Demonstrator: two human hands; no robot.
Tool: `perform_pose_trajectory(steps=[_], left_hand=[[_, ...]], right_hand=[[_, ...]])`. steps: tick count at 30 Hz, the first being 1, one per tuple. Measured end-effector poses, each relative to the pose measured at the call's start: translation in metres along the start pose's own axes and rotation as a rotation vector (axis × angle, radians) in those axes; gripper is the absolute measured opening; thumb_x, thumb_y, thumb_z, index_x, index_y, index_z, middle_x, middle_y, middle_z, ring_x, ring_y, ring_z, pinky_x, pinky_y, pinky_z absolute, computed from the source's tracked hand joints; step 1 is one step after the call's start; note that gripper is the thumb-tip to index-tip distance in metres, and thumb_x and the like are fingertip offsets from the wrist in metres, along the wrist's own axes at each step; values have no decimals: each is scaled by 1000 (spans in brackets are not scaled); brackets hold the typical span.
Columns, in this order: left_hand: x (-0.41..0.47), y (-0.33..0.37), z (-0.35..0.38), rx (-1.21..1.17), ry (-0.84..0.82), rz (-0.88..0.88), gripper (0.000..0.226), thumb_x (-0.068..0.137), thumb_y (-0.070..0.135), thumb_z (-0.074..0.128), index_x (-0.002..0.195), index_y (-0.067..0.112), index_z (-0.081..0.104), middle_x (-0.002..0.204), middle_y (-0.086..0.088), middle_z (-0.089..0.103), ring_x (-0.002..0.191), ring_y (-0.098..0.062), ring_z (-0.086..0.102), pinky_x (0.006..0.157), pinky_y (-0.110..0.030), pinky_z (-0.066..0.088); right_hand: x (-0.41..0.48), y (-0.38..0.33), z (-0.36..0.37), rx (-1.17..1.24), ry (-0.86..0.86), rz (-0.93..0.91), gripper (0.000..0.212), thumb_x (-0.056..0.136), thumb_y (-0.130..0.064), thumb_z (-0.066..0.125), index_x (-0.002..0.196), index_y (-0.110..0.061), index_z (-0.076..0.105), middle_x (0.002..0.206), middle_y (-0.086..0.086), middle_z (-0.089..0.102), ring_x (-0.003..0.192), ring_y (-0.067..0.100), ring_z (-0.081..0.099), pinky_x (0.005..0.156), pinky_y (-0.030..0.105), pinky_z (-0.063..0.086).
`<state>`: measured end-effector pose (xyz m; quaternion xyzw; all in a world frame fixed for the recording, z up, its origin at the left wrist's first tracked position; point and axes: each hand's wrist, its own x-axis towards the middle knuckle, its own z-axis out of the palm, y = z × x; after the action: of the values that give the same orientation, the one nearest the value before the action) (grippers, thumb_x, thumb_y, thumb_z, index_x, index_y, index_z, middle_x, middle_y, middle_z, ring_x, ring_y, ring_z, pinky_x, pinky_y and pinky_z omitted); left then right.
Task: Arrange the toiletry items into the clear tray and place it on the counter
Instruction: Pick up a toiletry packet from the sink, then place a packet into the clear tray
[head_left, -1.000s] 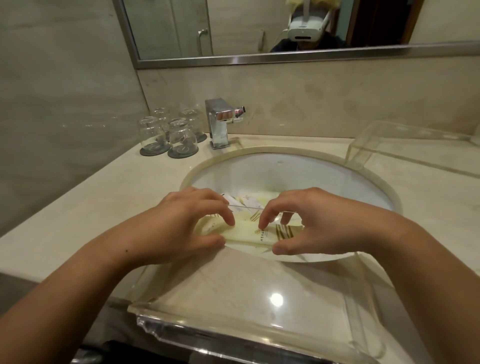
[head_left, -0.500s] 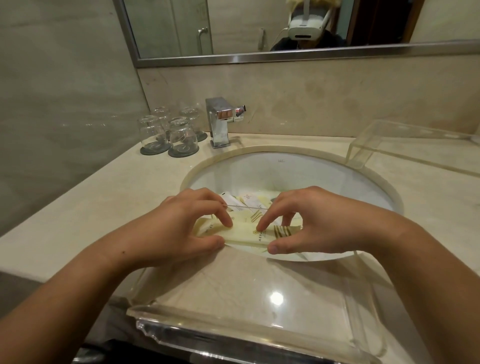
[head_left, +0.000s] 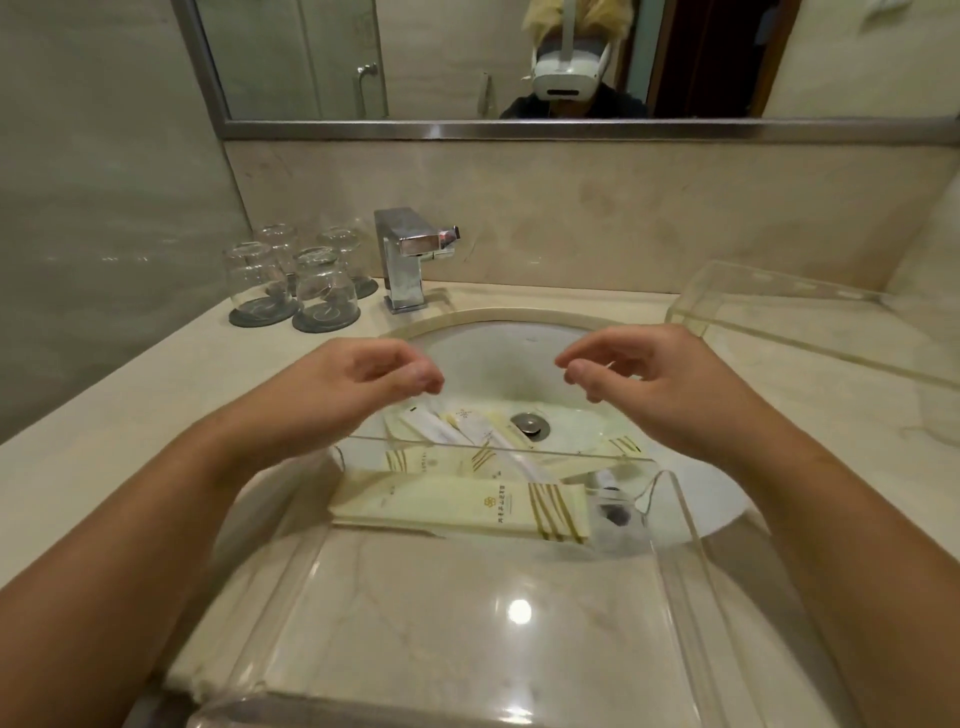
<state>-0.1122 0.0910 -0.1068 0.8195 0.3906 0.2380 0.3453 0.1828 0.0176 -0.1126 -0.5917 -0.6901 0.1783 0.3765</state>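
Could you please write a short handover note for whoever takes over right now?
Left hand: open, empty, raised over the sink.
Right hand: the same.
Clear tray sits at the counter front edge, far end over the sink.
Done: a long cream packet lies across inside it, a second packet behind.
More sachets seem to lie beyond its far wall, near the drain.
Left: gather those in, then set the tray on the counter.
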Motion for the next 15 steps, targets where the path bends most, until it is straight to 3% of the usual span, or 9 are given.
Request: perform_pose_trajectory(steps=[5,8,11,15], left_hand=[[54,-31,3,-12,-41,-62,27,101,44,55,108,30,76,109,17,78,103,1,70,102,-35,50],[81,-47,13,1,-132,-79,19,98,42,63,105,32,78,107,17,78,104,5,69,98,-26,51],[106,-58,25,87,-216,-58,13,98,33,68,106,30,77,103,18,78,92,13,68,79,-5,47],[139,-72,37,243,-335,-19,13,96,37,68,108,37,75,103,21,76,94,10,69,84,-13,50]], right_hand=[[16,40,10,28,-53,239,13,96,-33,66,103,-36,77,91,-14,79,78,1,72,76,36,61],[30,64,20,-67,-155,311,12,94,-33,68,103,-36,76,96,-11,77,82,4,72,74,29,58],[51,84,33,-272,-304,314,16,91,-38,71,106,-38,75,102,-19,72,92,0,68,82,29,61],[79,93,53,-387,-452,284,27,89,-41,71,116,-38,72,104,-25,68,96,0,65,90,28,56]])
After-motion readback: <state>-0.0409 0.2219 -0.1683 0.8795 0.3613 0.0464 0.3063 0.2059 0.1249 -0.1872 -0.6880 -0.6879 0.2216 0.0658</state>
